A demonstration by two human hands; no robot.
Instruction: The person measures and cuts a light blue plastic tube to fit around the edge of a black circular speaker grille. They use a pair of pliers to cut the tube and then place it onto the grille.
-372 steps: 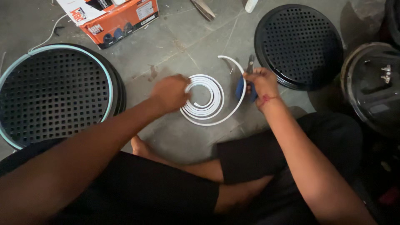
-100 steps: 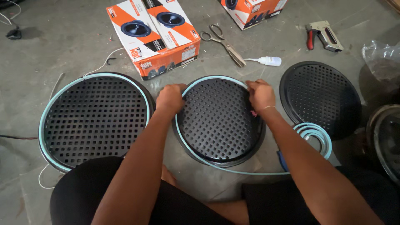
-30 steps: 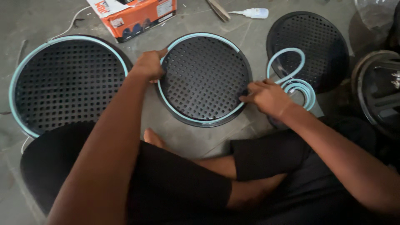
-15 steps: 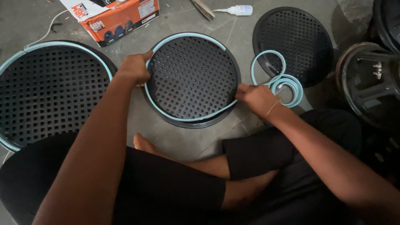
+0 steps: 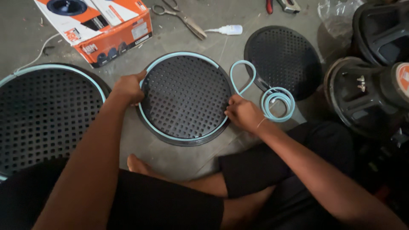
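Round black grille on floor, centre. Left hand pinches its rim at 9 o'clock; right hand pinches pale blue trim at 3. Best seated gradually, trim kept taut.

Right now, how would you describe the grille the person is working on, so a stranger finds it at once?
Start at the orange box on the floor. Just below and right of it lies a round black grille between the left hand and right hand. Unlike the bare grille beside it, a pale blue strip lines its rim.
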